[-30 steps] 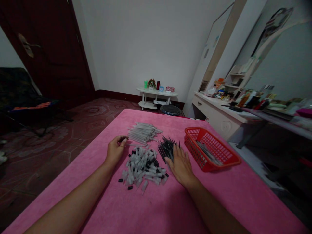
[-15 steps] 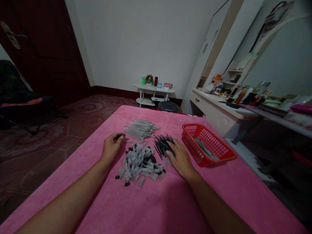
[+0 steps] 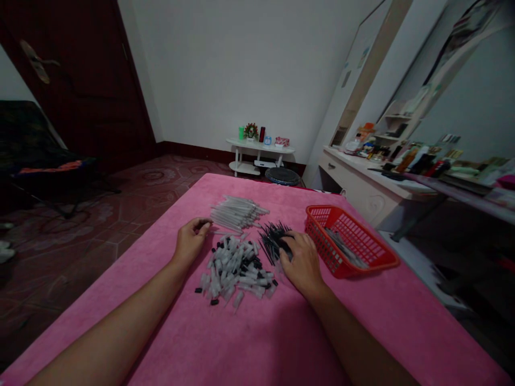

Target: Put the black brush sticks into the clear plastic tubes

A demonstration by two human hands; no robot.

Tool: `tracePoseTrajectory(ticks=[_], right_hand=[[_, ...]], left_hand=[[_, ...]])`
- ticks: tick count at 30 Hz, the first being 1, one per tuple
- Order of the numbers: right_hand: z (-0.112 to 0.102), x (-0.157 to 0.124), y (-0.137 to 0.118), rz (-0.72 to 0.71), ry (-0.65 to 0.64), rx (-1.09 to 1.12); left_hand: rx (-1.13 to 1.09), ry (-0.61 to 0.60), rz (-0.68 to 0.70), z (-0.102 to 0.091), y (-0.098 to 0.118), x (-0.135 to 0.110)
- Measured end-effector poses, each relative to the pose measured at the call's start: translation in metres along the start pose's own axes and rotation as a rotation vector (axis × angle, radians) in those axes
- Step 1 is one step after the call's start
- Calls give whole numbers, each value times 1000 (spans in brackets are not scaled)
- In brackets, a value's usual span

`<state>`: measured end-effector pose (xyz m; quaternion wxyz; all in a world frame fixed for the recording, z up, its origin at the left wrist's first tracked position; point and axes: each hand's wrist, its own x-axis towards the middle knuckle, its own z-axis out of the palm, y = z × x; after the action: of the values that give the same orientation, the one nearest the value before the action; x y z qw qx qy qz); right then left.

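Note:
My left hand (image 3: 190,242) rests on the pink cloth (image 3: 249,343), fingers curled, fingertips pinched at the near end of a row of clear tubes (image 3: 237,212). My right hand (image 3: 301,262) lies on the near edge of a heap of thin black sticks (image 3: 272,239), its fingers bent down into them. Between the two hands sits a pile of small clear caps with black tips (image 3: 237,268). What either hand holds, if anything, is hidden by the fingers.
A red plastic basket (image 3: 376,264) with several sticks in it stands right of my right hand. A white dresser (image 3: 362,187) with bottles lines the right wall. Beyond the table are a small white stand (image 3: 259,155), a dark stool (image 3: 281,176) and a dark door (image 3: 80,80).
My right hand's fingers have curled from flat into the black sticks. My left hand stays pinched at the clear tubes. The camera has shifted slightly.

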<state>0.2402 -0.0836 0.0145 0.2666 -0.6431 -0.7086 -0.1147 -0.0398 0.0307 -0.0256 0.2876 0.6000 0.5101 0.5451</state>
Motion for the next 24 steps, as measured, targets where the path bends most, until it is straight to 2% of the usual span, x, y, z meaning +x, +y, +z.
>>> tracePoseTrajectory(ticks=[6,13,15,18,24], right_hand=[[7,6,-11,29,-82,-98],[8,5,1,57,-106,-95],[9,3,5,71,-98,-74],[8,2,6,53,-71,-34],[4,5,-12,-135,-56,-10]], left_hand=[[22,26,10,1,5,0],[140,40,79,-1,2,-1],[222,-8,122,-1,1,-1],[381,-141,194,-3,1,-2],[594,-271,300,-3,8,-6]])
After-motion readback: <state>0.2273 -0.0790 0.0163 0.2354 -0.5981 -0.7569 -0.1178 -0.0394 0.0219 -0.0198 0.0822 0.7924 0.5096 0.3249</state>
